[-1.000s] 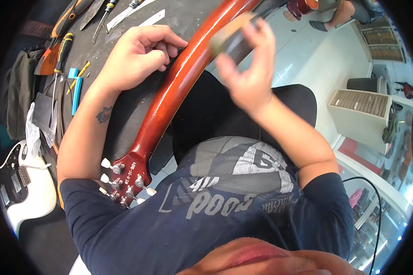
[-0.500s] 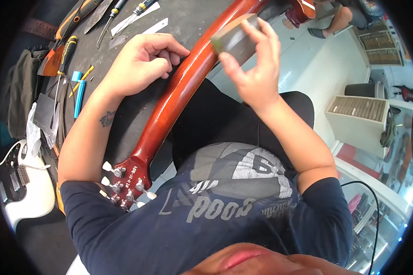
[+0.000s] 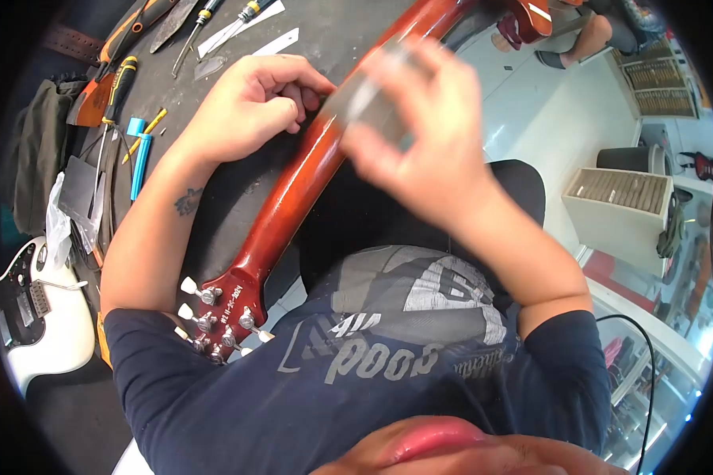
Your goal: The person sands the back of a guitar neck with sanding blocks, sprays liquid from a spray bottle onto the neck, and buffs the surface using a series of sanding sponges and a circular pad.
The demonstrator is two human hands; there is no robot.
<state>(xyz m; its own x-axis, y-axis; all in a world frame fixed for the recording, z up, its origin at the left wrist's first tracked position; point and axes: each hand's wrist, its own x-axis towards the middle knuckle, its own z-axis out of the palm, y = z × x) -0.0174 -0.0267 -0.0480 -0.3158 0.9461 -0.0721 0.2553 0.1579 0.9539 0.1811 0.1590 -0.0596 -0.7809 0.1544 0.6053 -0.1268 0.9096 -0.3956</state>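
Observation:
A glossy red-brown guitar neck [image 3: 293,190] runs diagonally, back side up, from the upper right down to a headstock [image 3: 244,299] with metal tuners and pale buttons. My left hand [image 3: 253,103] rests by the neck's left side, fingers curled in and the index fingertip touching the neck's edge. My right hand [image 3: 440,150], smeared by motion, grips a grey sanding block [image 3: 372,99] between thumb and fingers. The block lies over the neck, just right of my left hand; blur hides its exact contact.
On the dark bench lie screwdrivers [image 3: 119,91], a blue tube-like tool [image 3: 140,166], a yellow pencil-like stick [image 3: 144,136] and metal strips [image 3: 242,30]. A white guitar body [image 3: 59,336] sits at lower left. At upper right shows a person's leg [image 3: 590,43]; a box [image 3: 618,210] stands on the floor.
My right hand has moved the block left and down along the neck, nearer my left hand. My left hand has barely moved.

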